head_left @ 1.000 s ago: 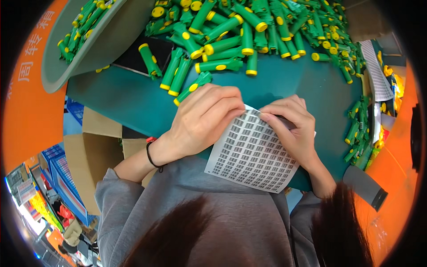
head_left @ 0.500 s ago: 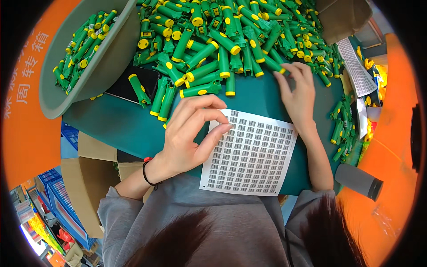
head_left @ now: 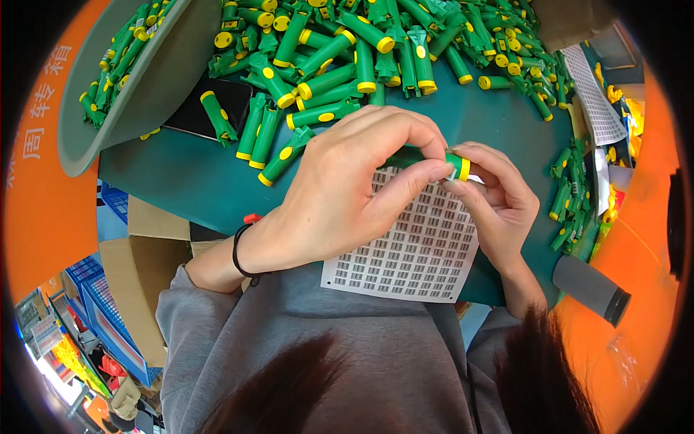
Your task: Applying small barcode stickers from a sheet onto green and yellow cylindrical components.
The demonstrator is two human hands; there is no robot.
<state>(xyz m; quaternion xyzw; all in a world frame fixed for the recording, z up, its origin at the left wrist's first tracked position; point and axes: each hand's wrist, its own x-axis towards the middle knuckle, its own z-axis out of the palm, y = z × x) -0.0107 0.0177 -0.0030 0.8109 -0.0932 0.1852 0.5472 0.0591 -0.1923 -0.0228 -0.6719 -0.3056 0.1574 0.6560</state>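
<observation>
A green plastic tube with a yellow end (head_left: 463, 169) is held above the label sheet, pinched by my right hand (head_left: 502, 199) between thumb and fingers. My left hand (head_left: 354, 181) reaches across to it, thumb and forefinger pressed together at the tube's side. At that thumb tip shows a small pale label (head_left: 451, 175), partly covered by the fingers. Below both hands lies the white sheet of small barcode labels (head_left: 405, 257); its upper part is hidden by my left hand.
A heap of green and yellow tubes (head_left: 332, 54) covers the far side of the green table (head_left: 188, 173). At left a grey-green basin (head_left: 155, 94) holds more tubes, beside a dark phone (head_left: 195, 116). A grey cylinder (head_left: 589, 289) lies at right, with another label sheet (head_left: 596, 98) beyond.
My right hand has come back from the heap with a green tube in its grip. My left hand has moved right from the sheet's upper corner to meet the tube.
</observation>
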